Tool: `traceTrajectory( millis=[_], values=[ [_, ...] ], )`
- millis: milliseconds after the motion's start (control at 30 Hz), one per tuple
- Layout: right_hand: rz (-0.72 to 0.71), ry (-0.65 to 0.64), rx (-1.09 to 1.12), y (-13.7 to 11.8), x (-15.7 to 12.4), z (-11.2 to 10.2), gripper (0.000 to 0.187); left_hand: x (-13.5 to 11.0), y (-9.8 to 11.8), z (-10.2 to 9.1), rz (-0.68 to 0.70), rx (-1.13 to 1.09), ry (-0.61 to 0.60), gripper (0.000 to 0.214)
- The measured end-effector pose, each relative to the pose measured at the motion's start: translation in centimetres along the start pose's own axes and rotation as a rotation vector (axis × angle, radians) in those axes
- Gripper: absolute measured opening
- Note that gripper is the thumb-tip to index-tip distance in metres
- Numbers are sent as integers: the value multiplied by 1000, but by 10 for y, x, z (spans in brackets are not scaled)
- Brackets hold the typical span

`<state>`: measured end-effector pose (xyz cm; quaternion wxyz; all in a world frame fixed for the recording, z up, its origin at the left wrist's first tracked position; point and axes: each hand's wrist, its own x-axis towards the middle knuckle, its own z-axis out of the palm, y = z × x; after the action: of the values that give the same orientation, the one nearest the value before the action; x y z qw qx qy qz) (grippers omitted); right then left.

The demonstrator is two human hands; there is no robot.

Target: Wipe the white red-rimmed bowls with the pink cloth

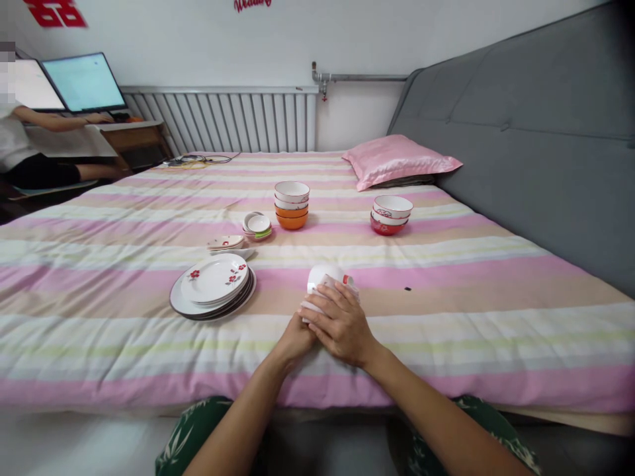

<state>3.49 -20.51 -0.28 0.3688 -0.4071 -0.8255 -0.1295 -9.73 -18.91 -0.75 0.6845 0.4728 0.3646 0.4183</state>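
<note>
Both my hands meet at the near middle of the striped bed. My right hand (341, 320) lies over a small stack of white bowls with red marks (325, 276) that is tipped on its side, fingers wrapped on it. My left hand (294, 340) sits under and behind the right one, mostly covered, touching the stack's lower edge. Left of the hands a pile of plates with red flowers (214, 283) rests on the cover.
Farther back stand a stack of white and orange bowls (292, 205), a red-and-white bowl stack (391, 214), small saucers (257, 225) and spoon dishes (227, 244). A pink pillow (397, 158) lies by the grey headboard (536, 132). Another person sits at monitors (82, 82), far left.
</note>
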Motion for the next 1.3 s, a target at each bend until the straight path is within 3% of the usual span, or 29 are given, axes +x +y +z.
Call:
traceTrajectory(
  millis=[133, 267, 367, 533, 733, 933, 1133, 1300],
  values=[
    [10, -12, 4, 1, 0, -2, 31, -2, 4, -3, -36, -59, -132, 43],
    [2, -11, 0, 4, 0, -2, 31, -1, 9, -7, -39, -208, -151, 36],
    [-30, -8, -11, 6, -2, 0, 31, -1, 12, -8, -89, -404, -116, 31],
    [-100, -34, -40, 6, -7, 11, 34, 2, 16, -14, -175, -550, -24, 12],
    [-135, -90, -24, 3, -10, 22, 33, 8, 21, -19, -280, -640, 13, 24],
    [-89, -127, 6, 4, -14, 20, 33, 12, 22, -16, -329, -803, 113, 34],
    [-15, -90, 36, 10, -16, 14, 31, 16, 20, -17, -292, -825, 175, 35],
    [95, -104, 90, 12, -18, 14, 40, 19, 15, -18, -248, -834, 226, 35]
  ],
)
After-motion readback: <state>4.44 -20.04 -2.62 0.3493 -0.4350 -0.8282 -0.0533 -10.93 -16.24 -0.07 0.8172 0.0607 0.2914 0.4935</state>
